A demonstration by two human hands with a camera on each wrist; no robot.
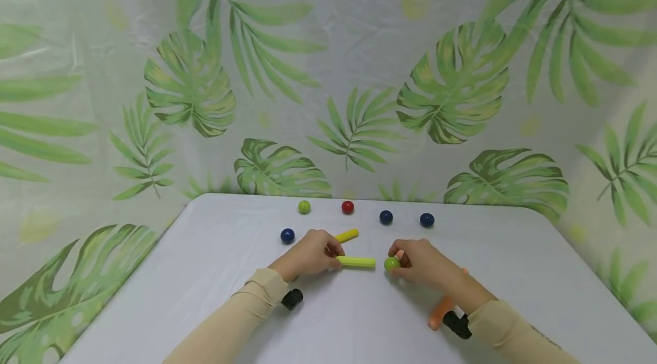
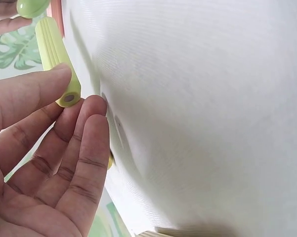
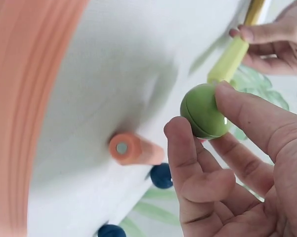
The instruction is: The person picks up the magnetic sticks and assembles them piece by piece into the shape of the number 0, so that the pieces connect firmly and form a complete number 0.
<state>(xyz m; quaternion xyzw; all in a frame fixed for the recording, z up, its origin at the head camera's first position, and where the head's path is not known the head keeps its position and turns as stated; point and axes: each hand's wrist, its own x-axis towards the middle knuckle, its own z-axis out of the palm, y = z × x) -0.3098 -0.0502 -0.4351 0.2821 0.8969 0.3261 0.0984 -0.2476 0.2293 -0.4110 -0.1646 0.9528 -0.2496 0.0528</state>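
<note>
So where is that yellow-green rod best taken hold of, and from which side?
I'd pinch the yellow-green rod near its left end, coming from the left, as the left hand does. It is straight and slim, so a pinch across its width should suit it, and the right end is then free, pointing toward the green ball in the right hand.

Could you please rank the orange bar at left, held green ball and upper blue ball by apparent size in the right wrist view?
Orange bar, possibly exaggerated by nearness
Green ball
Upper blue ball
</note>
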